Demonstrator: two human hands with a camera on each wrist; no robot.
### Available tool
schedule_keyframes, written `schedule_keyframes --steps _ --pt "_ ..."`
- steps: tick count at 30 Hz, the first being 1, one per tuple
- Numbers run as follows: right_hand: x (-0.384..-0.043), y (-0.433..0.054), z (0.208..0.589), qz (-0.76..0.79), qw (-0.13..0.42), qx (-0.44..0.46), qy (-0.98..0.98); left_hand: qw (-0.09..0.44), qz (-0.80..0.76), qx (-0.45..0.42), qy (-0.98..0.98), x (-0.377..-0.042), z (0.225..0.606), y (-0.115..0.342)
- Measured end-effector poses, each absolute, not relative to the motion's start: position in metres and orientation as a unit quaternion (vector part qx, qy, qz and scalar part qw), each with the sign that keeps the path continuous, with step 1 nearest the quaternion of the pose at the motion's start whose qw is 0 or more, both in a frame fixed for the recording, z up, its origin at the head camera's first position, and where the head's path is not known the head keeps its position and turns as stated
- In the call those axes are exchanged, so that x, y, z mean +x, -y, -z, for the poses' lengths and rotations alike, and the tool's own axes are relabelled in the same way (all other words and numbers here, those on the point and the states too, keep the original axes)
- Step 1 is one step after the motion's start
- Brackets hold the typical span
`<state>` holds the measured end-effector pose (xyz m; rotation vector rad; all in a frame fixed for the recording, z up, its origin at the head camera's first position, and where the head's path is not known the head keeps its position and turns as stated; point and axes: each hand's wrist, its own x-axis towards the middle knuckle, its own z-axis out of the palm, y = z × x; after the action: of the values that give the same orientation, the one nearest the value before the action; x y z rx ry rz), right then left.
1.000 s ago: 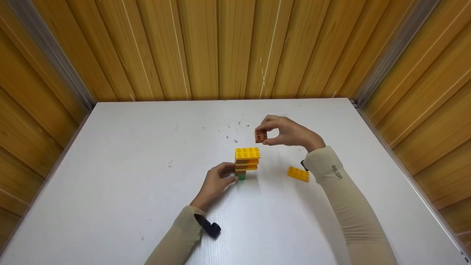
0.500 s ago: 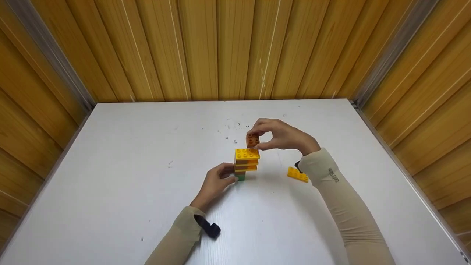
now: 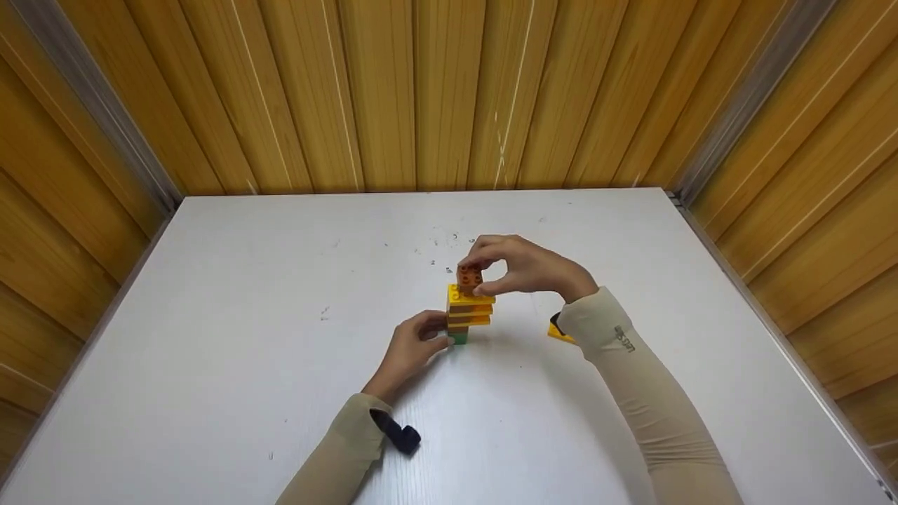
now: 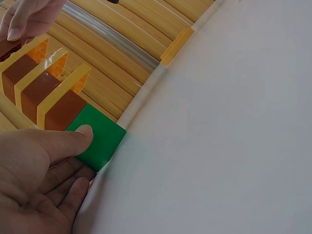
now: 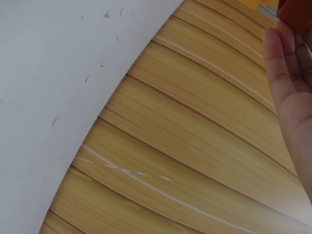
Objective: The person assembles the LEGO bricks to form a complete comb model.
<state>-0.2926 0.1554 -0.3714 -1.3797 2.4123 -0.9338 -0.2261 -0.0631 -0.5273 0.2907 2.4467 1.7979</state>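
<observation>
A tower of building bricks stands upright on the white table: a green brick (image 4: 100, 139) at its base, then brown bricks (image 4: 62, 111) alternating with yellow plates (image 4: 66, 92) that jut out to the right. My left hand (image 3: 409, 351) grips the tower low down, its thumb across the green brick. My right hand (image 3: 530, 265) pinches a brown brick (image 3: 468, 276) between thumb and fingers, right at the left part of the top yellow plate (image 3: 484, 298). In the right wrist view the brown brick (image 5: 295, 14) shows only in the top corner, at my fingertips.
A loose yellow plate (image 3: 559, 334) lies on the white table (image 3: 280, 280) to the right of the tower, partly hidden by my right cuff. Wood-patterned walls (image 3: 449, 98) enclose the table at the back and sides.
My right hand has moved left and down with the brown brick, from beyond the tower's right side to its top plate. The left hand has stayed on the tower's base.
</observation>
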Motion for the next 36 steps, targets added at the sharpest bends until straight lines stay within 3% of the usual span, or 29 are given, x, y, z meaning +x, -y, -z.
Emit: schedule_keyframes --steps 36 --pt "-0.289 -0.147 0.383 0.324 0.118 -0.472 -0.811 0.042 -0.600 0.099 -0.793 -0.226 0.528 0.063"
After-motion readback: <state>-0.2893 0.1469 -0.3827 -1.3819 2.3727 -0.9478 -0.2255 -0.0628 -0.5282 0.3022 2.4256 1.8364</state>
